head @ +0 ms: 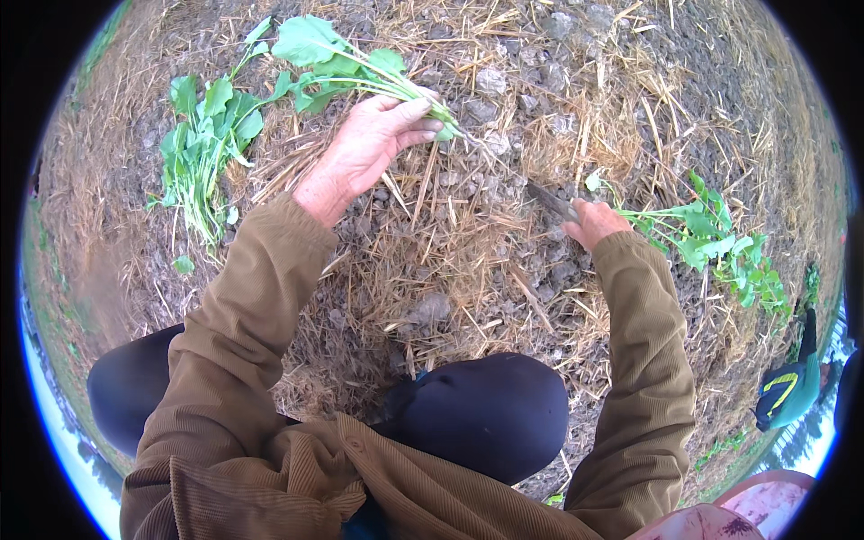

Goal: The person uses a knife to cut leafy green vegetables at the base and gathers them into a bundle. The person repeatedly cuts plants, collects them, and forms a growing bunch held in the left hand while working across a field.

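My left hand (pixel 378 138) grips a small bunch of leafy green plants (pixel 337 61) by the stems, close to their thin root ends. The leaves of the bunch point up and to the left, and its roots point to the lower right. My right hand (pixel 597 223) is closed around a tool with a dark, flat blade (pixel 550 202), which looks like a knife. Its handle is hidden in my fist. The tip of the blade is close to the straw-covered soil, apart from the bunch.
A pile of cut greens (pixel 209 135) lies on the ground at left. More leafy plants (pixel 705 229) stand or lie beyond my right hand. Straw and clods cover the soil (pixel 432 310). Another person (pixel 786 391) bends down at far right. A pink object (pixel 715 520) shows at bottom right.
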`<state>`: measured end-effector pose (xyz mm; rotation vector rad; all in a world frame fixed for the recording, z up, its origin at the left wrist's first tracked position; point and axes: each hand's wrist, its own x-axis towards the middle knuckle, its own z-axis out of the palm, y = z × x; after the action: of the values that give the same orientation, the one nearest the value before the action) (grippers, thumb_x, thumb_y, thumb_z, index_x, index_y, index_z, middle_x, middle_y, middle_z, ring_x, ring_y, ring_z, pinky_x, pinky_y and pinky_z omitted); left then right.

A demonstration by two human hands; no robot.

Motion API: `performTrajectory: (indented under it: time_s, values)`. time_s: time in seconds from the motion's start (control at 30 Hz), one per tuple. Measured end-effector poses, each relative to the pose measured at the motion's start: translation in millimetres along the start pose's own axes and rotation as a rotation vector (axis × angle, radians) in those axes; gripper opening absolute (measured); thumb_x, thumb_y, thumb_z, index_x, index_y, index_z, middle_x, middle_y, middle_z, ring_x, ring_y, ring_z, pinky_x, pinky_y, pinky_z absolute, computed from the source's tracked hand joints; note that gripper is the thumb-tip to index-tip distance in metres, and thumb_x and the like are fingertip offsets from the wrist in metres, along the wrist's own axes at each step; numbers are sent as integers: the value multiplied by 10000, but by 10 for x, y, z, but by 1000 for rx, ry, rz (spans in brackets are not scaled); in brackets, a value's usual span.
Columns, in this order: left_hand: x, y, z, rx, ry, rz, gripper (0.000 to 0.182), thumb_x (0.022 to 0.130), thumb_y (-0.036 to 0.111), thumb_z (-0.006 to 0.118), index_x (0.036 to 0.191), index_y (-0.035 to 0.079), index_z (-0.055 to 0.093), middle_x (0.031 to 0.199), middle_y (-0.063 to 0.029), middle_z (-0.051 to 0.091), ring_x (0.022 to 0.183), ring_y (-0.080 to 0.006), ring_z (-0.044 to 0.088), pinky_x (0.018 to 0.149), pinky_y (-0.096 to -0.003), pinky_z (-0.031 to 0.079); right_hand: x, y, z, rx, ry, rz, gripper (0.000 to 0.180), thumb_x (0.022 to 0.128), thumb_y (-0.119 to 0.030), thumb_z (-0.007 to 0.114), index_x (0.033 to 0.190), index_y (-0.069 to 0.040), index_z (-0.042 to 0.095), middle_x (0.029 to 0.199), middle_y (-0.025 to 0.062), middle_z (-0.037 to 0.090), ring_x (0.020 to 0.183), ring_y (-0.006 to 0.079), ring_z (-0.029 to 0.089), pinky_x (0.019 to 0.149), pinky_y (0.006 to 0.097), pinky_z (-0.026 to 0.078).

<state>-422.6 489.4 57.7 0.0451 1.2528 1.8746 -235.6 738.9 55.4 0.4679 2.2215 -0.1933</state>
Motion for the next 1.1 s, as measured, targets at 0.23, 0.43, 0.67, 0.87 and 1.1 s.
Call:
performTrajectory:
  time_s: [0.23, 0.43, 0.67, 0.87, 1.1]
  values:
    - [332, -264, 574, 286, -99, -72, 231, 843, 125, 544, 1017, -27, 557, 943, -104, 598, 826, -159, 602, 725, -247, 502, -91, -105, 330, 211, 56, 43, 360, 821, -282, 563, 1065, -29, 489, 857, 194, 610, 818, 306, 611, 755, 376, 491]
    - [463, -490, 766, 635, -201, -53, 224, 769, 180, 595, 926, 23, 624, 814, -74, 628, 776, -135, 595, 684, -263, 464, -375, -180, 585, 327, 141, -34, 347, 816, -280, 552, 1007, -4, 462, 799, 239, 596, 784, 392, 583, 696, 440, 477]
    - [473, -636, 883, 1276, -256, 265, 273, 755, 232, 599, 837, -29, 601, 743, -165, 604, 692, -265, 597, 651, -331, 476, -561, -299, 577, 353, 76, -18, 294, 840, -275, 516, 971, -20, 450, 838, 233, 596, 819, 362, 590, 727, 429, 480]
    - [489, -888, 925, 1561, -331, 390, 202, 759, 148, 566, 780, -52, 555, 704, -206, 578, 698, -340, 597, 615, -397, 494, -616, -271, 643, 443, 182, -32, 294, 808, -266, 557, 920, -13, 457, 779, 251, 591, 771, 403, 576, 686, 453, 466]
    - [525, -1037, 878, 1608, -218, 492, 130, 743, 106, 550, 790, -15, 549, 731, -166, 577, 693, -314, 596, 603, -380, 499, -1193, -79, 866, 714, 201, 108, 286, 803, -267, 580, 908, -17, 490, 723, 233, 599, 692, 355, 612, 634, 418, 479]
